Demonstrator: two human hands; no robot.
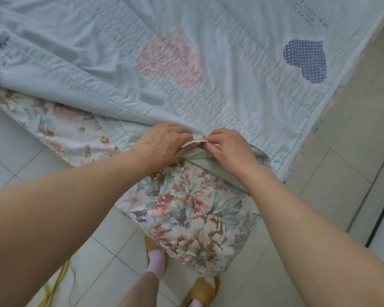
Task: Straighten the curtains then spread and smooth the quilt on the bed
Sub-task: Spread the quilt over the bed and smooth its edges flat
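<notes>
Together, both hands (162, 144) (227, 149) on soft, wrinkled quilt (111, 63) hem.

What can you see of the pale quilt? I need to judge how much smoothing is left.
The quilt is pale blue-green stitched cloth, printed with a faded pink heart, a dotted navy heart and dark lettering. It lies spread over the bed, creased at left. Its near edge hangs over a floral sheet. The left hand and right hand pinch that edge together, where a fold is turned over.
</notes>
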